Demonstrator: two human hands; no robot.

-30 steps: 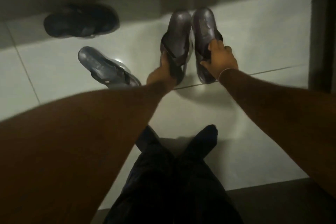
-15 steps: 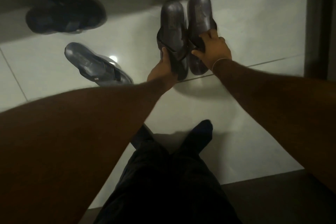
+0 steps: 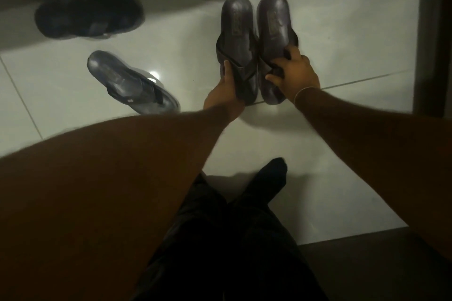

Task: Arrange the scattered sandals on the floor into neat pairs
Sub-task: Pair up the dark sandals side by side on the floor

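Observation:
Two dark brown sandals lie side by side on the pale tiled floor, heels pointing away from me. My left hand (image 3: 226, 91) grips the strap end of the left sandal (image 3: 236, 32). My right hand (image 3: 294, 73) holds the strap of the right sandal (image 3: 274, 24). The two soles almost touch. A grey sandal (image 3: 127, 83) lies alone at an angle to the left. A dark sandal (image 3: 88, 12) rests in shadow at the far left; I cannot tell if it is one or a stacked pair.
My dark-trousered legs and a foot (image 3: 271, 178) stand below the hands. A dark door frame or post (image 3: 433, 36) runs down the right edge. A shadowed wall base crosses the top. A light glare spot (image 3: 154, 74) shines on the tiles (image 3: 342, 154).
Both hands kept their grip while the brown sandals settled closer together and straighter. The camera view shifted slightly; the grey and dark sandals stayed put.

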